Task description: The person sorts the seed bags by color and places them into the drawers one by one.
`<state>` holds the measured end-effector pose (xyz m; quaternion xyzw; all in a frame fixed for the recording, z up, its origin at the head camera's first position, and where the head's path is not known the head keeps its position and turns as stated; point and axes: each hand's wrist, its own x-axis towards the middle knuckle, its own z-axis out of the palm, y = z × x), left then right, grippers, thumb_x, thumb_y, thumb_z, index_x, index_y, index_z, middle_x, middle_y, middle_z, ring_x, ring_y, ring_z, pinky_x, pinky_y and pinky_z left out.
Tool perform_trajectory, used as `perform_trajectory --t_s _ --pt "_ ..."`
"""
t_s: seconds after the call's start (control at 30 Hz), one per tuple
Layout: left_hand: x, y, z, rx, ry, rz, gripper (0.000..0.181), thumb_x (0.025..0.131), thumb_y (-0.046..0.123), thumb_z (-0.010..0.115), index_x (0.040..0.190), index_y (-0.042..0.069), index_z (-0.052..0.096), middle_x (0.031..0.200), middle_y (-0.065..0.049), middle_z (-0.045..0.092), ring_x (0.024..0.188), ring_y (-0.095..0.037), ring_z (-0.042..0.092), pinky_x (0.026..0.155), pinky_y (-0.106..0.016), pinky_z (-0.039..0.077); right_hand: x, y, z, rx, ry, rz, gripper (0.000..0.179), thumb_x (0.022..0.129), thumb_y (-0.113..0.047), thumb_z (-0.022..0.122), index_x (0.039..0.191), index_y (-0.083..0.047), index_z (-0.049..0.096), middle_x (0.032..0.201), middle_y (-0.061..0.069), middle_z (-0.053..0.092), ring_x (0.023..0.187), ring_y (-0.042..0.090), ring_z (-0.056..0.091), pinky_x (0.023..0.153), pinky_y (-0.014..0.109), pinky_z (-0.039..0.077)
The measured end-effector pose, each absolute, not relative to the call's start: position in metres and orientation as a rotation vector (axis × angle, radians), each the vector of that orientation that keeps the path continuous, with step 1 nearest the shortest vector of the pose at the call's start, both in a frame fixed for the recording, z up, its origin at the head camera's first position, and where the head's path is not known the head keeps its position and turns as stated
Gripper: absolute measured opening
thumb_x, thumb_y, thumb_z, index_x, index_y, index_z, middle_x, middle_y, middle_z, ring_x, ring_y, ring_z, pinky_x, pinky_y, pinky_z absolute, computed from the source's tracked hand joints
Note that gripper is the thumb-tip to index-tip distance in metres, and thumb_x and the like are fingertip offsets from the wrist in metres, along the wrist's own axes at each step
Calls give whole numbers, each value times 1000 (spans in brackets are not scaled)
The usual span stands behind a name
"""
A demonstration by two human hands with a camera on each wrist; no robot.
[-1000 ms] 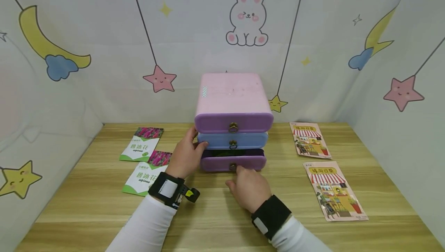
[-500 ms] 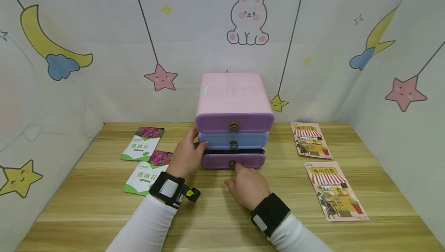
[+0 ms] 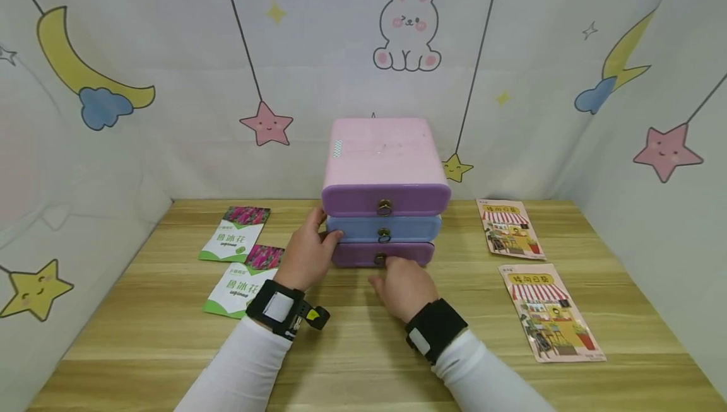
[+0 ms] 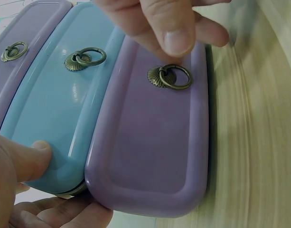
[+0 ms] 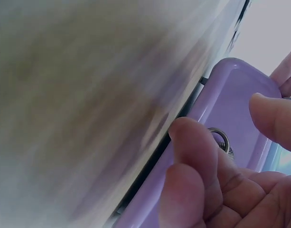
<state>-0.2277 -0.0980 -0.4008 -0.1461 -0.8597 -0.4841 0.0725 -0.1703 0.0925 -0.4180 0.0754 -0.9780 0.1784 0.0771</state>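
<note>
A small chest of drawers (image 3: 383, 150) with a pink top stands at the back middle. All of its drawers sit flush: a purple top one, a blue drawer (image 3: 354, 229) and a purple bottom drawer (image 3: 352, 255). My left hand (image 3: 307, 255) grips the chest's left side; in the left wrist view its thumb (image 4: 33, 159) lies on the blue front and the other fingers reach around the side. The right hand (image 3: 407, 289) is at the bottom drawer's front, fingers loosely bent by the brass ring pull (image 4: 157, 77). That ring hangs free of the fingers.
Two white-and-green seed packets (image 3: 230, 238) with pink flowers lie on the left of the wooden table (image 3: 352, 361), partly overlapping. On the right lie two pink packets (image 3: 551, 311) with striped awnings. A cartoon-printed cloth (image 3: 318, 40) stands behind.
The bottom drawer has slid back into the chest, from partly out to flush. My right hand has moved forward with it, while the left hand keeps its place on the side.
</note>
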Motion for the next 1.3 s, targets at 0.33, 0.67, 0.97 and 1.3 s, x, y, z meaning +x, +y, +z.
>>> perform_trajectory --t_s 0.33,0.67,0.97,1.3 --pt "-228 -97 -401 -429 -2585 -1445 57 96 25 55 145 34 28 142 -4 41 108 -21 54 82 -42 52 -185 95 -419 200 -2912 606 30 88 -33 65 64 -16 58 56 -2 53 48 13 49 45 34 44" --pt "-228 -98 -402 -428 -2584 -1439 56 96 25 55 144 33 29 142 -3 42 106 -20 55 81 -42 52 -188 97 -419 201 -2931 616 33 89 -32 64 60 -18 56 53 -5 50 48 12 47 46 33 43" --pt "-227 -99 -401 -440 -2603 -1405 55 97 26 53 145 34 27 143 -4 40 107 -18 54 81 -41 52 -185 99 -418 233 -2943 605 25 89 -33 64 71 -15 64 60 -3 56 55 14 53 51 35 47" --pt "-225 -104 -401 -455 -2626 -1357 57 98 29 51 145 44 22 146 1 35 108 -16 53 83 -40 52 -184 107 -417 233 -2931 614 21 88 -33 65 80 -14 69 69 -3 61 60 14 55 55 36 48"
